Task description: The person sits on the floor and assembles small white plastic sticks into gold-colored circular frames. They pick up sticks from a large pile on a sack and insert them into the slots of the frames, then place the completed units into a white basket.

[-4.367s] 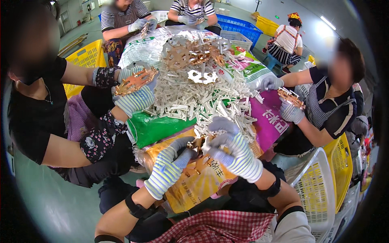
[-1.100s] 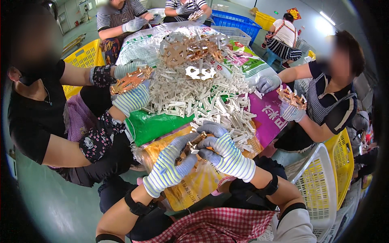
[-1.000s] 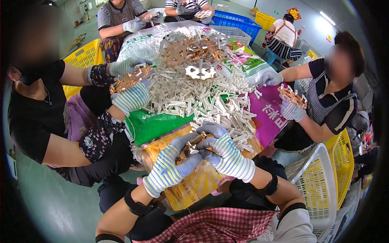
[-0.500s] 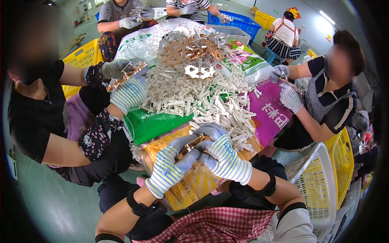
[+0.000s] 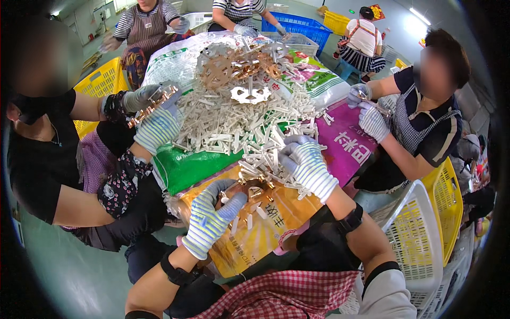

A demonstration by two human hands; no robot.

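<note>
My left hand (image 5: 211, 215), in a striped knitted glove, is closed around a copper-coloured metal part (image 5: 255, 187) with small prongs, its fingers hiding one end. My right hand (image 5: 309, 162), gloved alike, is over the near right side of a heap of small white strips (image 5: 228, 125). Its fingers are bent down with the thumb close to them; whatever they pinch is hidden. A few loose strips (image 5: 261, 212) lie on the yellow sack (image 5: 239, 250) beside and below the metal part.
Flat cut-out metal plates (image 5: 249, 95) stack at the heap's far side. A co-worker's gloved hands (image 5: 154, 119) hold a copper-coloured part at left; another's gloved hands (image 5: 372, 119) work at right. A white crate (image 5: 414, 239) and yellow crate (image 5: 449, 212) stand at my right.
My right hand has left the metal part and moved up and right to the strips. My left hand still holds the part, now opened to view. The whole view has shifted slightly.
</note>
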